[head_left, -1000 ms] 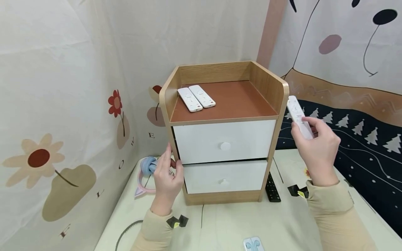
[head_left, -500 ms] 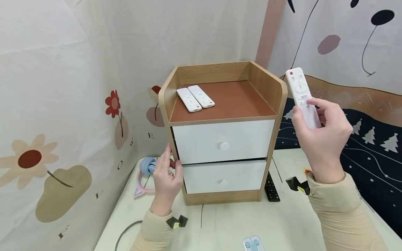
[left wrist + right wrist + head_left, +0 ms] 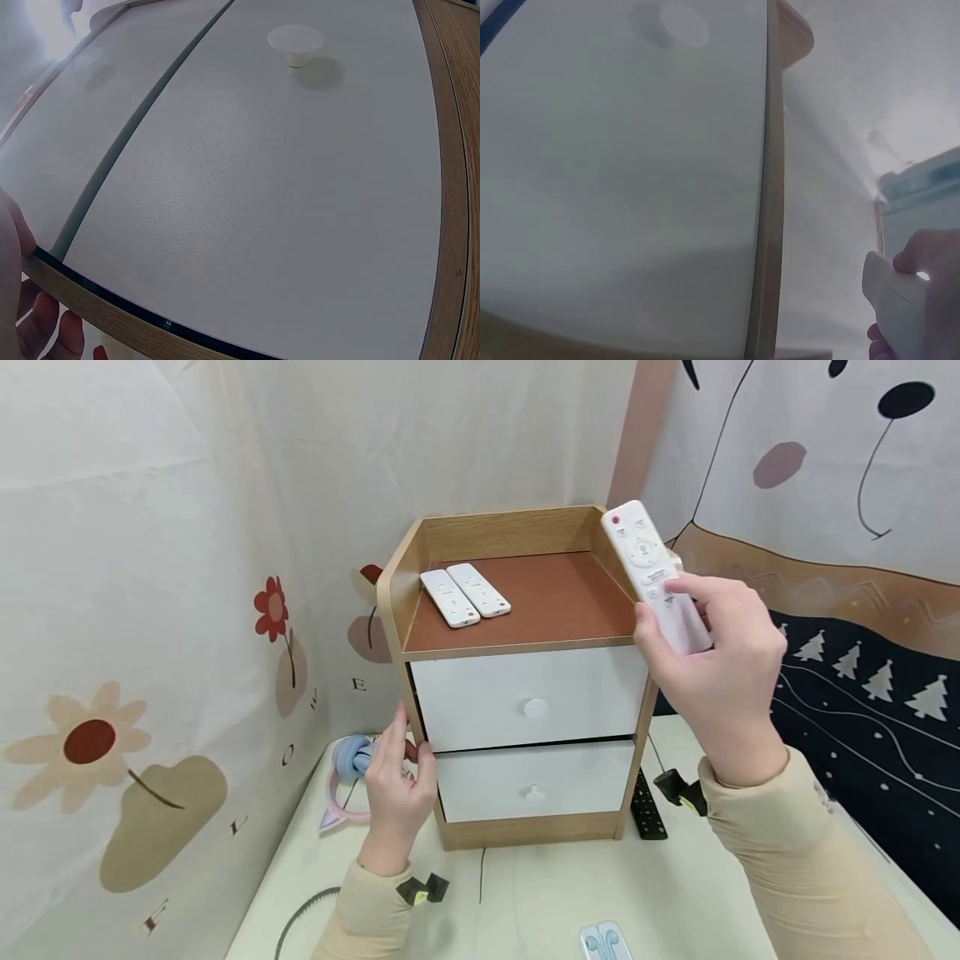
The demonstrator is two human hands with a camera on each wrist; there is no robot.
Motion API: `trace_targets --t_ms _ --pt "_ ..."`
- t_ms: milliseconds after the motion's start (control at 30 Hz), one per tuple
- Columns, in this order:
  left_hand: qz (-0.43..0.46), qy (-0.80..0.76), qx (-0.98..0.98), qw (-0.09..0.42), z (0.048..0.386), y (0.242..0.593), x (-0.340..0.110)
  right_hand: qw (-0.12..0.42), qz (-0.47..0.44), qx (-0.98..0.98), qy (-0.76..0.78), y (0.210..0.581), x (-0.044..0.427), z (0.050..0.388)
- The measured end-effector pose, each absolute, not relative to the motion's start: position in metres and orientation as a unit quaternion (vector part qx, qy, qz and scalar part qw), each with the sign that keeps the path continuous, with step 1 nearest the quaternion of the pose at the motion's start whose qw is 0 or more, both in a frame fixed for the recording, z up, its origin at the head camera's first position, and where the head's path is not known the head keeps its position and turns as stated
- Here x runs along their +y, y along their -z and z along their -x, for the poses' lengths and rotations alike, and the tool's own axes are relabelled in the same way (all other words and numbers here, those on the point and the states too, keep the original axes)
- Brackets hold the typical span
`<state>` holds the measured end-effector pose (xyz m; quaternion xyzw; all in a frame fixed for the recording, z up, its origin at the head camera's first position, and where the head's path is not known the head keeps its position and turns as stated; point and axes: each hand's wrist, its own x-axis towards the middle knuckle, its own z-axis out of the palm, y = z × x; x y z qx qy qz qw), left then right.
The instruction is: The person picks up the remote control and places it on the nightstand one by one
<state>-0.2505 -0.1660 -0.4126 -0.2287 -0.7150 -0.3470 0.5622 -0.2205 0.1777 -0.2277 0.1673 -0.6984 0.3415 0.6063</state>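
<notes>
On pale table (image 3: 525,885) | two-drawer cabinet (image 3: 480,710) | flower-printed cloth (image 3: 180,627) left | tree-printed cloth (image 3: 847,727) right

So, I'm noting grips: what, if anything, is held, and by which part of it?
The right hand holds a white remote by its lower half; the left hand touches the cabinet's side.

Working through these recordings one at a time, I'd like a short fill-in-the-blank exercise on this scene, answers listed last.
1. The right hand holds a slim white remote control with one button at its far end coloured ____.
2. On the brown top of the two-drawer wooden cabinet lie exactly ____ other white remotes.
3. As the person sees it, the left hand touches the cabinet's ____ side.
4. The round drawer knobs are ____ in colour.

Missing words: red; two; left; white.
</notes>
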Motion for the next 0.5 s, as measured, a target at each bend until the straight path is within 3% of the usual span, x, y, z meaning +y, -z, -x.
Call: trace_targets --t_ms 233,500 --pt "0.224 0.347 -0.718 0.560 0.250 0.412 -0.166 0.581 -0.202 -0.730 -0.298 0.218 0.157 0.226" --pt "0.217 0.348 -0.727 0.550 0.247 0.411 -0.167 0.491 -0.212 -0.808 -0.248 0.213 0.141 0.238"
